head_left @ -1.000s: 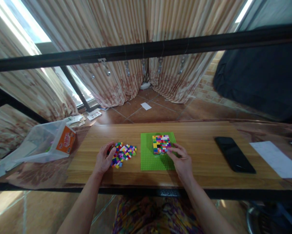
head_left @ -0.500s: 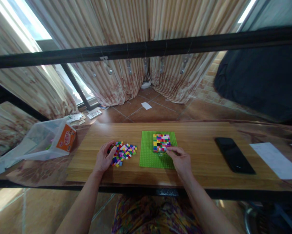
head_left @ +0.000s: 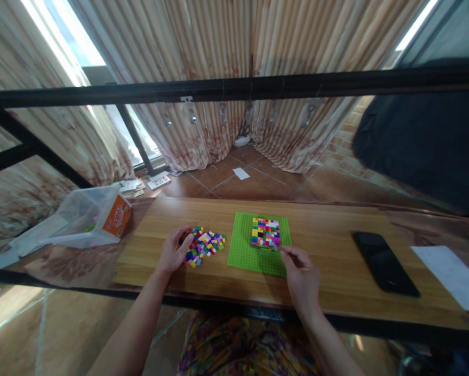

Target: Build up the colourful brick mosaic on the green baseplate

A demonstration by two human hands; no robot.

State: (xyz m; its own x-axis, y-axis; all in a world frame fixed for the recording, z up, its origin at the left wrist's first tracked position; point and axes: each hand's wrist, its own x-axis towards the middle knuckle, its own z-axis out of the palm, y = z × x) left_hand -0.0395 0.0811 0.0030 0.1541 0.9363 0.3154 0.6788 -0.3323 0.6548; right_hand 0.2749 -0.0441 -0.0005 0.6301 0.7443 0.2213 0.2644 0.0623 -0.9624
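A multicoloured block of small toy bricks (head_left: 265,232) stands on a green studded baseplate (head_left: 240,250). My right hand (head_left: 302,269) is at the baseplate's right edge, just off the block's near right corner. Its thumb and index finger are pinched together; whatever may be between them is too small to make out. A heap of loose small bricks (head_left: 206,244) in many colours lies left of the baseplate. At the heap's left side rests my left hand (head_left: 175,249), thumb and fingers apart, covering some of the bricks.
A black phone (head_left: 385,263) lies on the wooden board (head_left: 332,224) to the right, beside a white paper sheet (head_left: 451,271). On the left stands a clear plastic bin (head_left: 81,209) with an orange label. A black metal bar (head_left: 218,90) crosses beyond the board.
My right hand has drawn back from the brick block toward the near right, fingers still pinched. My left hand stays by the heap. The whole view has shifted slightly.
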